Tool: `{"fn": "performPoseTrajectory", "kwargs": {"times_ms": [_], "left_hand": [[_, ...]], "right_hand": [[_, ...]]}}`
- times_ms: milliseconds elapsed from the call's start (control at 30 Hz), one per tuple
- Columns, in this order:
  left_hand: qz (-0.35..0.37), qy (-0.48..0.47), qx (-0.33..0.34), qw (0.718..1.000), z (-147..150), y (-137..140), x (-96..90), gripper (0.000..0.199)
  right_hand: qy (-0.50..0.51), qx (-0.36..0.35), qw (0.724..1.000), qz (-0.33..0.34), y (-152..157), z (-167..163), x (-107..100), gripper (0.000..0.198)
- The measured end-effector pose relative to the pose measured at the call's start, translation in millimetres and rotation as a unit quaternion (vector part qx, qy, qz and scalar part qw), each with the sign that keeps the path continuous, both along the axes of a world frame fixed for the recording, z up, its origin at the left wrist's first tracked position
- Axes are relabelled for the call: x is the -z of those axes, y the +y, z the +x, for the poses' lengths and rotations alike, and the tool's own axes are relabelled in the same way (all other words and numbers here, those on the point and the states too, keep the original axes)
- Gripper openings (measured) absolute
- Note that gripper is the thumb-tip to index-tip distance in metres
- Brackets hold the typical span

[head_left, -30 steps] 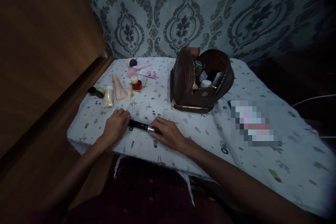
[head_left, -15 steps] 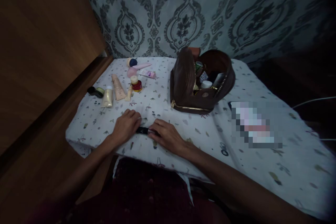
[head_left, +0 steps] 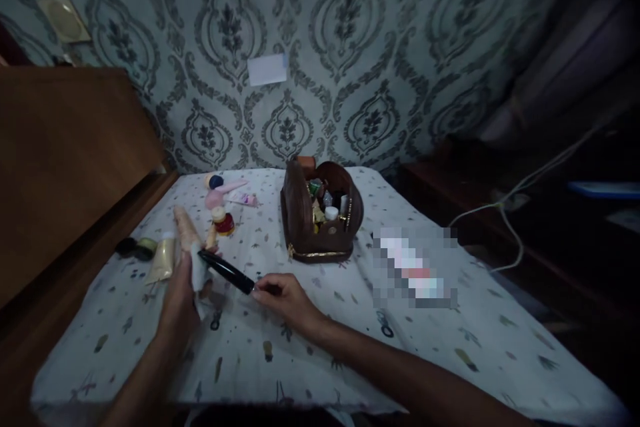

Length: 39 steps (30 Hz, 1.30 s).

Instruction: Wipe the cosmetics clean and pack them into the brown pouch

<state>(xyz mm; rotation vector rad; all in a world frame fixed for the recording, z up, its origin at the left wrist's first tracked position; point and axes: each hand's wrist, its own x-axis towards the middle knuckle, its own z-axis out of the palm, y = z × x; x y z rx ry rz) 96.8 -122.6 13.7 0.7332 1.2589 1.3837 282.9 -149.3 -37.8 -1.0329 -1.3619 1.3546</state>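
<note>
My right hand [head_left: 286, 299] pinches the near end of a slim, glossy black cosmetic tube [head_left: 227, 271] between thumb and fingers. The tube slants up to the left above the patterned cloth. Its far end meets a white tissue [head_left: 199, 272], which my left hand [head_left: 179, 299] holds with bent fingers partly hidden behind it. Just beyond the left hand lie a beige squeeze tube [head_left: 187, 230], a cream-coloured tube [head_left: 163, 259] with a white cap and a small beige tube [head_left: 211, 237]. A red jar [head_left: 225, 225] sits beside a cream-lidded jar [head_left: 219, 213].
An open brown cosmetic bag [head_left: 320, 240] filled with small items stands beyond my right hand. To its right lies a blurred-out flat object [head_left: 415, 270]. Several more cosmetics, including a pink brush [head_left: 225, 192], lie at the back left. A white cable [head_left: 505, 207] hangs at the right.
The view has tilted up. The black tube, earlier low between both hands, is now raised and slanted. My left hand has turned upright, and the white tissue in it shows clearly.
</note>
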Motion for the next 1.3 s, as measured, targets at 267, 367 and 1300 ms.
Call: {"fn": "performPoseTrajectory", "kwargs": {"times_ms": [267, 367, 1300], "left_hand": [[0.087, 0.050, 0.234, 0.967, 56, -15, 5.3, 0.051], [0.129, 0.140, 0.264, 0.946, 52, -5, -1.2, 0.044], [0.287, 0.423, 0.306, 0.803, 100, 38, -23.1, 0.034]], "right_hand": [[0.008, 0.023, 0.999, 0.033, -4, 11, -24, 0.020], [-0.116, 0.042, 0.988, 0.089, -6, 35, -39, 0.014], [-0.106, 0.279, 0.909, 0.290, 30, 178, -166, 0.016]]}}
